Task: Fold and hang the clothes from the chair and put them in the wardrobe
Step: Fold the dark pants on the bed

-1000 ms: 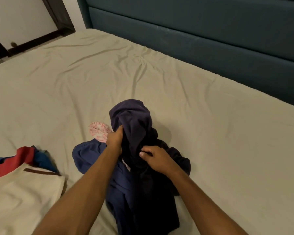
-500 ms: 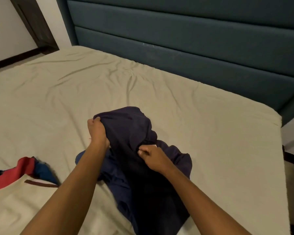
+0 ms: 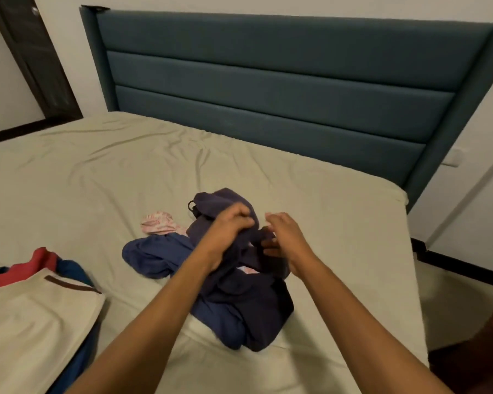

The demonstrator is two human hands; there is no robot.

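A person is standing at the side of the wide bed w/ the wrinkled pale-beige sheet (image 3: 97, 177), working on a crumpled dark navy cotton garment (image 3: 239, 297) lying near the bed's middle, towards its near edge. The left hand (image 3: 225, 226) is gripping a bunched fold of that garment and lifting it off the sheet, prob. to find an edge or seam so it can be shaken out flat. The right hand (image 3: 285, 237) is hovering just beside it, fingers loosely spread and reaching into the cloth; blurred, so can't tell whether it's pinching anything. A lighter blue garment (image 3: 151, 254) is lying partly under the navy one, and a small pink-and-white patterned cloth (image 3: 158, 223) is sitting just beyond, towards the teal padded headboard (image 3: 268, 81). At the bed's near left corner, a cream top w/ brown trim (image 3: 32, 317) is resting on red-and-blue clothing (image 3: 43, 260), seemingly still waiting for folding.
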